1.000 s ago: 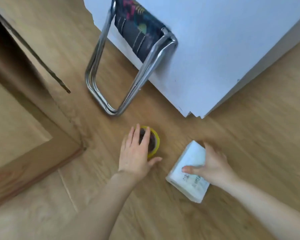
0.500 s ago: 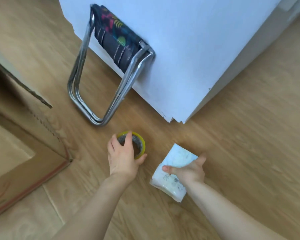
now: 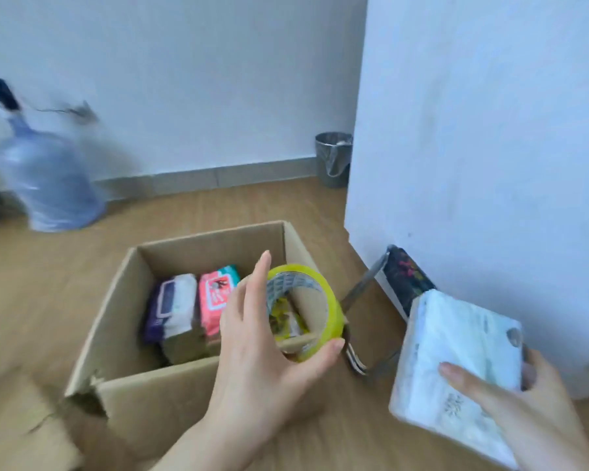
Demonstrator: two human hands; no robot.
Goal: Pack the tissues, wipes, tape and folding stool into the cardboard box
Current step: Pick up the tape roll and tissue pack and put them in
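Observation:
My left hand (image 3: 252,355) grips a yellow roll of tape (image 3: 323,307) and holds it over the right side of the open cardboard box (image 3: 157,396). Inside the box stand a purple-and-white wipes pack (image 3: 170,304) and a pink wipes pack (image 3: 215,294). My right hand (image 3: 524,413) holds a white tissue pack (image 3: 456,351) in the air to the right of the box. The folding stool (image 3: 402,277), chrome-framed with dark patterned fabric, leans folded against the white wall behind the tissues, partly hidden by them.
A white wall corner (image 3: 456,147) juts out on the right. A blue water jug (image 3: 48,178) stands at the back left and a metal waste bin (image 3: 334,158) by the far wall. The box's front left flap (image 3: 21,419) is torn and lies open on the wooden floor.
Both hands have lifted their items off the floor: the tape is now over the box and the tissue pack is raised. The view has swung up and left onto the box.

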